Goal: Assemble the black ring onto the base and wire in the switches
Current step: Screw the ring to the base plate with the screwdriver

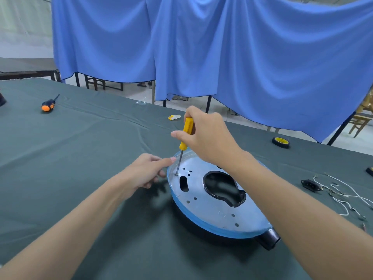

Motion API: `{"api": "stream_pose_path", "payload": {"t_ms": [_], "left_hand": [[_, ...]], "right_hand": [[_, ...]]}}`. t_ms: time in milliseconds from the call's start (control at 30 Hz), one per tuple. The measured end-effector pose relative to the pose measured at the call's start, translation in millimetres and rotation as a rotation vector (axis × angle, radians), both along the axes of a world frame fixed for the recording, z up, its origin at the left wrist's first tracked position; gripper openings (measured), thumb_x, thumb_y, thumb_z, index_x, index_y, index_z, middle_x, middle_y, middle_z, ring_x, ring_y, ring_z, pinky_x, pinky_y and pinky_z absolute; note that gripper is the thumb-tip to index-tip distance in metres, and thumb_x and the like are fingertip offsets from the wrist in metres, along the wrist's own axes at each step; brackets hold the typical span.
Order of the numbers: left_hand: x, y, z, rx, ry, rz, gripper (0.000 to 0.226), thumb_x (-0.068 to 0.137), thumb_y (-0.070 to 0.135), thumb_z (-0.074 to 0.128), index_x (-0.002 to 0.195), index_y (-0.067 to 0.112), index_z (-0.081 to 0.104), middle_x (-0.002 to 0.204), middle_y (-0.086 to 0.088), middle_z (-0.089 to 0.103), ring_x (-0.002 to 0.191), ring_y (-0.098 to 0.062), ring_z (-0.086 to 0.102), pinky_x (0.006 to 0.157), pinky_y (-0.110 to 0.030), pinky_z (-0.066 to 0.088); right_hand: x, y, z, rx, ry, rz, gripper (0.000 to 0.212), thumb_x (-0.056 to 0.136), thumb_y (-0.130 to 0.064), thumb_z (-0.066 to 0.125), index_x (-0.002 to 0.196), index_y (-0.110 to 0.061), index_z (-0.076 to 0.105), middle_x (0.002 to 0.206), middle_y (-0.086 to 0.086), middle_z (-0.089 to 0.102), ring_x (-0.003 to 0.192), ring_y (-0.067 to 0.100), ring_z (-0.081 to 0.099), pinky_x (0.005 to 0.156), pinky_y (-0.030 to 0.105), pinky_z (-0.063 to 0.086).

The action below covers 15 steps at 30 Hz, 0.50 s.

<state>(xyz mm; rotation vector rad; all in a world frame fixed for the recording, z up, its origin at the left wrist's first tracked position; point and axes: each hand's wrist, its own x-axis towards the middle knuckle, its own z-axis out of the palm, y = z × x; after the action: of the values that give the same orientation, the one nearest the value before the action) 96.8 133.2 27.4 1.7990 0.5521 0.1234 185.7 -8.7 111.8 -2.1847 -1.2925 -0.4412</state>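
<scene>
A round metal base (214, 201) with a blue rim lies on the green cloth, a black ring part (222, 186) showing through its central opening. My right hand (203, 136) grips a yellow-handled screwdriver (186, 133) held nearly upright, its tip on a screw (176, 174) near the base's left edge. My left hand (145, 170) rests at that edge, forefinger stretched out to the rim beside the shaft, other fingers loosely curled. A black socket switch (309, 184) with white wires (343, 196) lies to the right.
An orange-and-black screwdriver (49, 104) lies far left. A roll of black tape (280, 142) sits at the right, a small white-yellow item (174, 117) near the table's far edge. A black handle (268, 239) sticks out under the base. Blue curtains hang behind.
</scene>
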Motion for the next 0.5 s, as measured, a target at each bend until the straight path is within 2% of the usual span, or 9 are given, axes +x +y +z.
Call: {"api": "stream_pose_path", "payload": {"t_ms": [100,133,200,267,333,433,500], "left_hand": [[2,-6,-5,0.188,-0.262,0.11,0.019,0.087,0.036,0.071,0.102,0.025,0.07,0.095,0.005,0.069,0.085,-0.015,0.062,0.071,-0.028,0.048],[2,-8,-4,0.254,-0.347,0.116,0.017,0.087,0.033,0.072,0.103,0.027,0.07,0.097,0.007,0.07,0.093,-0.015,0.062,0.076,-0.029,0.047],[1,-12,3,0.31,-0.433,0.047,0.018,0.079,0.035,0.069,0.097,0.032,0.072,0.096,0.017,0.07,0.097,-0.009,0.06,0.077,-0.025,0.043],[1,-17,12,0.373,-0.404,-0.073,0.018,0.074,0.037,0.069,0.09,0.033,0.074,0.09,0.023,0.07,0.091,-0.005,0.059,0.078,-0.016,0.041],[2,-19,18,0.502,-0.371,-0.106,0.013,0.075,0.031,0.08,0.086,0.026,0.077,0.079,0.016,0.072,0.087,-0.007,0.06,0.079,-0.012,0.04],[5,-20,21,0.625,-0.404,-0.04,0.007,0.075,0.02,0.084,0.079,0.016,0.08,0.072,0.006,0.075,0.076,-0.01,0.065,0.091,-0.028,0.043],[8,-19,20,0.648,-0.407,-0.05,0.005,0.077,0.021,0.082,0.077,0.017,0.08,0.06,0.013,0.069,0.062,-0.003,0.057,0.096,-0.027,0.034]], "right_hand": [[-1,2,-1,-0.017,-0.024,-0.109,0.037,0.086,-0.043,0.063,0.082,-0.016,0.039,0.058,0.004,0.04,0.066,0.029,0.041,0.057,0.031,0.031],[-1,3,-1,-0.021,-0.033,-0.139,0.036,0.087,-0.041,0.062,0.08,-0.016,0.037,0.058,0.004,0.037,0.067,0.03,0.041,0.057,0.031,0.031],[-2,4,-1,-0.042,-0.064,-0.185,0.034,0.087,-0.037,0.059,0.076,-0.017,0.033,0.058,0.004,0.033,0.068,0.032,0.04,0.058,0.032,0.03],[-3,5,1,-0.08,-0.106,-0.228,0.034,0.087,-0.037,0.057,0.073,-0.019,0.031,0.059,0.003,0.033,0.071,0.032,0.041,0.058,0.032,0.028],[-4,6,3,-0.117,-0.144,-0.27,0.041,0.088,-0.04,0.056,0.066,-0.02,0.027,0.061,0.001,0.033,0.071,0.032,0.042,0.054,0.032,0.024],[-7,8,6,-0.205,-0.189,-0.285,0.05,0.091,-0.051,0.051,0.063,-0.02,0.024,0.065,0.001,0.037,0.073,0.031,0.045,0.048,0.031,0.019],[-8,8,11,-0.256,-0.155,-0.236,0.045,0.092,-0.059,0.046,0.072,-0.019,0.039,0.073,0.001,0.045,0.079,0.029,0.048,0.054,0.033,0.029]]}}
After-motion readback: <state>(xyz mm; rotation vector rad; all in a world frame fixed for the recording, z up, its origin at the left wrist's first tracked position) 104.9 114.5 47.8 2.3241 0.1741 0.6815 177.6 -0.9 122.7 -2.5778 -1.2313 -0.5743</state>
